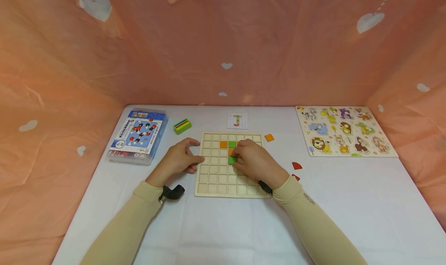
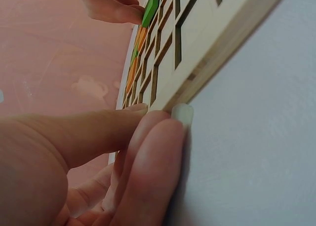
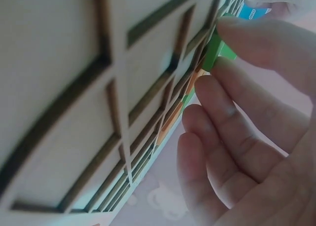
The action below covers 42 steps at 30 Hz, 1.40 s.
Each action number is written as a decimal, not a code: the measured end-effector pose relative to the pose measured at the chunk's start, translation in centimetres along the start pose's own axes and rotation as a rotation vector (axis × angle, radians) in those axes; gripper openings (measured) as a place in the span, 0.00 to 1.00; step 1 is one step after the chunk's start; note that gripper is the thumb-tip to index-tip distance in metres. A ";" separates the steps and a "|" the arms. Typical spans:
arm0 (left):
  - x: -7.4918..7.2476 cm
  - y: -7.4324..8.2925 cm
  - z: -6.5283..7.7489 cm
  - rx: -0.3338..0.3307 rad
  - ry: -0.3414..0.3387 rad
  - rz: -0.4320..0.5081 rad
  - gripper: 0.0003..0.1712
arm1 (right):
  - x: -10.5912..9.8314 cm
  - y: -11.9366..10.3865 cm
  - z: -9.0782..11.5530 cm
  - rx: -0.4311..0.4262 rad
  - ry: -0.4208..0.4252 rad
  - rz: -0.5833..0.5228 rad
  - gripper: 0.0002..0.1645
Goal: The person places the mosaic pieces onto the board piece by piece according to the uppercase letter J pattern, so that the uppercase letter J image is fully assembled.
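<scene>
A wooden grid board (image 1: 212,178) lies on the white table. My left hand (image 1: 177,156) grips its left edge, thumb over the rim and fingers against the side, as the left wrist view shows. Over the middle of the board, my right hand (image 1: 256,158) pinches a green square tile (image 3: 212,51) between thumb and fingers; the tile stands tilted at the grid. In the upper cells sit an orange tile (image 1: 223,144), a green tile (image 1: 232,144) and another orange tile (image 1: 230,152). The right hand hides part of the grid's right side.
Behind the board lies a pattern card (image 1: 238,120), with a green stack of tiles (image 1: 182,126) to its left. A loose orange tile (image 1: 269,137) and red pieces (image 1: 297,165) lie to the right. A plastic box (image 1: 137,135) and an animal puzzle (image 1: 345,131) flank them.
</scene>
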<state>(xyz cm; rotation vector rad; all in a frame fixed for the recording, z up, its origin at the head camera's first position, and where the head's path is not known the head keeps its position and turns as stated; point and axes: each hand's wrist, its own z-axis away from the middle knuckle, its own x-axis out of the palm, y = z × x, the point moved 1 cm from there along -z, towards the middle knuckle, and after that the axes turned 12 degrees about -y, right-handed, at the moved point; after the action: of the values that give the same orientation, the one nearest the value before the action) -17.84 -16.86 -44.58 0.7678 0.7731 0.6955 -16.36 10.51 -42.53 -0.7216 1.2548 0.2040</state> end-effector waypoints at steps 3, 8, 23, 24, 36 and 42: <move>0.0 0.0 0.0 0.000 -0.001 0.007 0.37 | -0.1 -0.1 -0.1 0.002 -0.005 0.005 0.10; 0.0 0.0 0.0 0.005 0.003 0.007 0.36 | -0.1 -0.2 -0.1 -0.003 -0.001 0.020 0.09; 0.0 0.0 0.0 0.016 -0.006 -0.010 0.37 | -0.2 -0.3 0.0 -0.007 -0.002 0.021 0.10; 0.0 0.0 0.0 0.013 -0.005 -0.009 0.37 | -0.2 -0.2 0.0 -0.006 -0.007 0.014 0.10; 0.1 0.0 0.0 -0.028 0.005 -0.008 0.37 | -2.9 5.0 1.1 0.111 0.048 -0.136 0.14; 0.0 0.1 0.0 -0.026 0.001 -0.024 0.38 | -4.0 8.5 2.4 0.255 0.075 -0.192 0.14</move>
<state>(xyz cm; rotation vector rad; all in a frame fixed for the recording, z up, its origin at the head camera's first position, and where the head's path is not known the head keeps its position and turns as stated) -17.87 -16.85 -44.52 0.7334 0.7721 0.6833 -20.20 19.43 -41.85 -0.6276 1.2464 -0.1397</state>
